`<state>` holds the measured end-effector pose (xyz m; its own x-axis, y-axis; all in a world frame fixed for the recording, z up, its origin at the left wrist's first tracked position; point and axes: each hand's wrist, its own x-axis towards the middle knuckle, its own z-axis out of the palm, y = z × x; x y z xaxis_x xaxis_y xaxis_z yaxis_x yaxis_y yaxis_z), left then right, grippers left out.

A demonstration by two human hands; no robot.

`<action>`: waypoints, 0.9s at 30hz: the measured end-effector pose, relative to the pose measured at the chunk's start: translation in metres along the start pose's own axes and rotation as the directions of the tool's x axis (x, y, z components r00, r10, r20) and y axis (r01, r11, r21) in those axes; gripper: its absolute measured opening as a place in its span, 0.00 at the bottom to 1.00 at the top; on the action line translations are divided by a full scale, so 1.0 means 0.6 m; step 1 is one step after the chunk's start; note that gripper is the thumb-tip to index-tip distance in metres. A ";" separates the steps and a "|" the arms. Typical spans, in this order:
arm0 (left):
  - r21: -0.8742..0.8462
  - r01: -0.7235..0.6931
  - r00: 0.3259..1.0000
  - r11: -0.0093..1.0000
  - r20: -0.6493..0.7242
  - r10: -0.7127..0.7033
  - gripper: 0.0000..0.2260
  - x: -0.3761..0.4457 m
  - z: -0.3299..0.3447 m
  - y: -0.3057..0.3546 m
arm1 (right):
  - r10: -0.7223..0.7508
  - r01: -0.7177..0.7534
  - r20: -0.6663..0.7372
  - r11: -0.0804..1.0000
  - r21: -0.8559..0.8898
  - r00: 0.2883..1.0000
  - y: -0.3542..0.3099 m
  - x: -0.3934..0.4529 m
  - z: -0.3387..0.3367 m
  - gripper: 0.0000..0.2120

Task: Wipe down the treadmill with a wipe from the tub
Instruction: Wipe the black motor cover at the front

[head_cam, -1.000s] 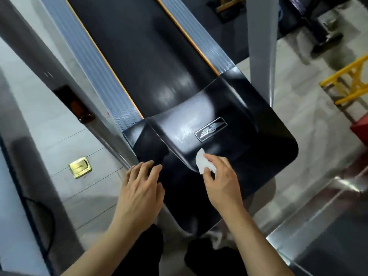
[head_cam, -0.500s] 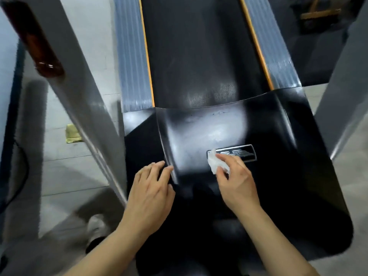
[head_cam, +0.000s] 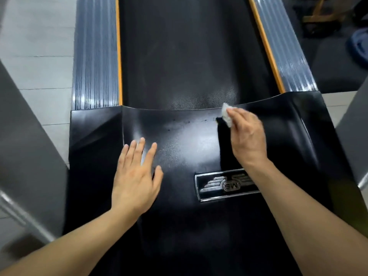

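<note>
The treadmill's glossy black motor cover [head_cam: 179, 136] fills the lower view, with the black running belt [head_cam: 179, 56] beyond it. My right hand [head_cam: 248, 136] pinches a small crumpled white wipe [head_cam: 227, 114] and holds it against the cover's far edge, right of centre. A darker wiped streak runs down the cover under that hand. My left hand [head_cam: 137, 176] rests flat on the cover's left half, fingers straight and spread. A silver badge [head_cam: 225, 185] sits on the cover, partly hidden by my right wrist. The tub is out of view.
Grey ribbed side rails [head_cam: 95, 56] with orange trim flank the belt. Grey treadmill uprights [head_cam: 25, 156] rise at both sides of the cover. Pale tiled floor [head_cam: 39, 26] lies to the left, and dark gym equipment [head_cam: 328, 16] stands at the far right.
My right hand has carried the wipe from the badge up and right to the cover's far edge. My left hand has slid further onto the cover. The camera has leaned closer.
</note>
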<state>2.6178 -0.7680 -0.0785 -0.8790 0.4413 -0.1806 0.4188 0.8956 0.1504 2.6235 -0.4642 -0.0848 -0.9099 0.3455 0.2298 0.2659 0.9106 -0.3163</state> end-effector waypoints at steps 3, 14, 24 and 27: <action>-0.056 0.008 1.000 0.998 -0.018 -0.009 0.28 0.001 -0.002 -0.001 | 0.103 -0.086 0.109 0.985 -0.151 0.989 0.058 0.017 0.051 0.23; -0.091 0.019 0.998 0.996 -0.055 -0.024 0.25 0.011 -0.002 0.001 | -0.485 0.388 0.420 0.872 0.298 0.767 -0.248 0.025 0.137 0.25; -0.061 0.050 0.998 0.997 -0.038 -0.053 0.26 0.010 -0.011 0.011 | 0.360 -0.179 0.353 0.873 -0.453 0.864 0.211 0.071 -0.040 0.30; -0.062 0.054 0.998 0.997 -0.039 -0.056 0.26 0.009 -0.010 0.011 | 0.408 -0.280 0.340 0.888 -0.366 0.848 0.146 0.062 -0.018 0.34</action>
<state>2.6148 -0.7599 -0.0728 -0.9094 0.3876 -0.1509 0.3558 0.9128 0.2003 2.6163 -0.3690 -0.0942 -0.7710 0.5871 -0.2469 0.6075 0.7943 -0.0085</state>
